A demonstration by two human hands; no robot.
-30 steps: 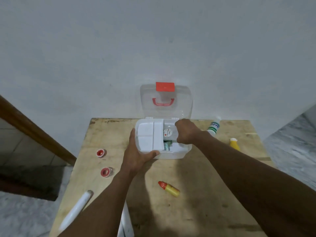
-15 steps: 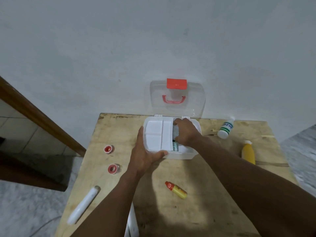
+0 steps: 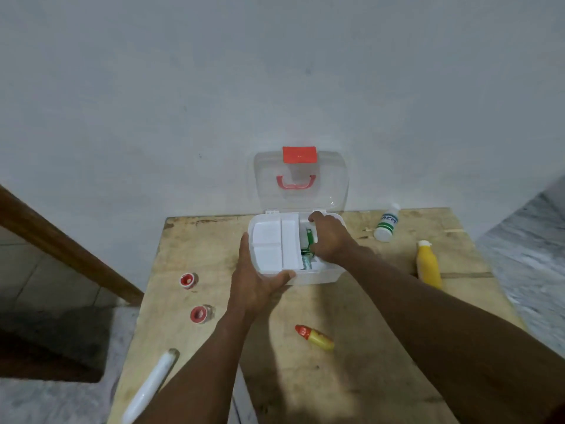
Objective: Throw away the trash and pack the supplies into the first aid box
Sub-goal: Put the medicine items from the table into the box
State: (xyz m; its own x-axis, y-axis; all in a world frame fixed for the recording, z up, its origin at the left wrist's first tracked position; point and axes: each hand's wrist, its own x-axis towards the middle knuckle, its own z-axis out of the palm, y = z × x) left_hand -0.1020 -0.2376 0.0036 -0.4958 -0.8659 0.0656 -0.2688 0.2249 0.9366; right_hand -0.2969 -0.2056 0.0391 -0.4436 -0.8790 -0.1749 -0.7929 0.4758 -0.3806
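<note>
The white first aid box [image 3: 318, 278] stands open at the back of the wooden table [image 3: 351, 362], its clear lid [image 3: 301, 197] upright against the wall. A white divider tray [image 3: 269, 249] fills the box's left half. My left hand [image 3: 255, 283] grips the box's front left corner. My right hand [image 3: 330, 240] reaches into the right compartment, fingers curled on a white and green item [image 3: 309, 235]; most of that item is hidden. Loose on the table lie a white bottle with green label [image 3: 386, 223], a yellow bottle [image 3: 428, 266] and a small red-capped yellow bottle [image 3: 315, 338].
Two red tape rolls [image 3: 188, 280] [image 3: 200, 314] sit left of the box. A white tube [image 3: 149, 387] lies at the table's front left edge. The wall is directly behind the box. A wooden rail [image 3: 61, 249] slants at the left, with floor on both sides.
My right hand has pushed further down into the right compartment, covering the round white item seen a second ago. My left hand keeps its grip on the box.
</note>
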